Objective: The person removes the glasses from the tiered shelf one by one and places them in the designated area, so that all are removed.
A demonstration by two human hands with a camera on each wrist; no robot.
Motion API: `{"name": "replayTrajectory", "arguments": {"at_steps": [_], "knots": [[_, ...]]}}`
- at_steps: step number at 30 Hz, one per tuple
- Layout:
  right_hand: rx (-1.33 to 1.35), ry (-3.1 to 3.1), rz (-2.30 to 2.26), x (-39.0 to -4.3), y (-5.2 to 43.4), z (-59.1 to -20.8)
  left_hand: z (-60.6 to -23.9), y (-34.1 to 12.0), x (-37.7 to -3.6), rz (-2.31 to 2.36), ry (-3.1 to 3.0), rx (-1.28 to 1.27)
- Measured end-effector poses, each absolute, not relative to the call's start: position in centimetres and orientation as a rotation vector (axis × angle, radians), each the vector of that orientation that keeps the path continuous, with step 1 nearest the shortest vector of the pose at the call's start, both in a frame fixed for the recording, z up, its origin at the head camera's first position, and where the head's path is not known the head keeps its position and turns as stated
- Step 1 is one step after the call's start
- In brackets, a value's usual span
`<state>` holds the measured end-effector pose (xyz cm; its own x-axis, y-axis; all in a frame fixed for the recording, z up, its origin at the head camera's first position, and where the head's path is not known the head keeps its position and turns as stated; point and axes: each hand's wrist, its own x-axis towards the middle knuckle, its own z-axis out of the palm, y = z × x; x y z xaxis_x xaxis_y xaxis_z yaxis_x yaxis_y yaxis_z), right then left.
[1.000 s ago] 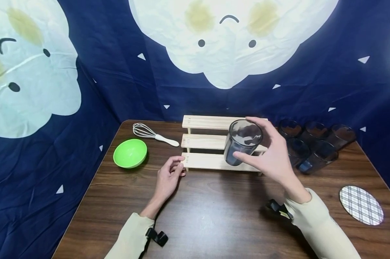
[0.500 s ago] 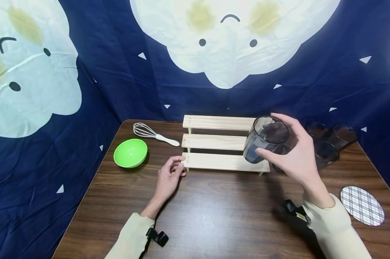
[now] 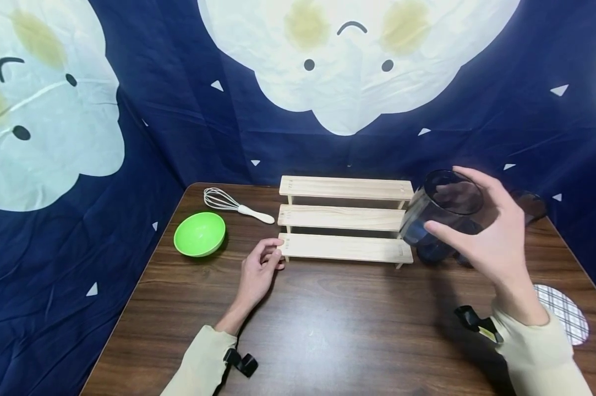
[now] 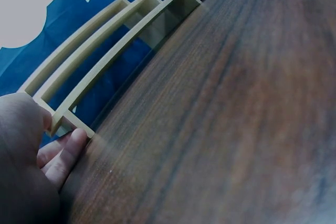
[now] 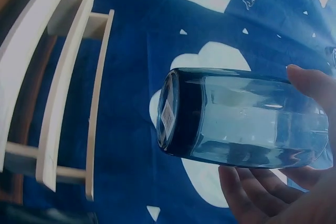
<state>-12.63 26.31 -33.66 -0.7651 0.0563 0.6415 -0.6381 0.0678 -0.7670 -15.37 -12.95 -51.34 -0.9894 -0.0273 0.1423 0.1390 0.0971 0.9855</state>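
A dark blue cloth (image 3: 179, 137) printed with pale cloud faces hangs behind and beside a brown wood-grain table (image 3: 327, 319). On the table stands a three-step wooden rack (image 3: 344, 220), its steps bare. The right hand (image 3: 496, 242) holds a dark smoky glass tumbler (image 3: 438, 214) in the air just right of the rack's right end, fingers and thumb curled round its wall – the right wrist view shows the tumbler's base with a small sticker (image 5: 168, 116) facing the rack. More dark tumblers (image 3: 528, 203) stand behind the hand, mostly hidden by it. The left hand (image 3: 258, 272) rests on the table at the rack's lower left corner, its fingertips (image 4: 71, 148) touching the end of the lowest step, fingers loosely bent and gripping nothing. To the left lie a green bowl (image 3: 200, 234) and a whisk (image 3: 235, 206) with a white handle – well apart from both hands. A checked round coaster (image 3: 567, 313) lies near the right sleeve (image 3: 535, 357)
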Motion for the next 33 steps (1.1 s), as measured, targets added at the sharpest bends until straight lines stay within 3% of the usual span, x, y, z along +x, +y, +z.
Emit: {"name": "replayTrajectory", "arguments": {"at_steps": [19,33], "knots": [[0.415,-1.726,1.756,-10.8,31.0,-32.8,-51.3,-13.0,-15.2,-2.031,-2.244,-0.092],[-0.064,-2.048,1.264,-8.5,34.7,-32.7,-51.4,-13.0,-15.4,-2.032,-2.234,-0.111]]}}
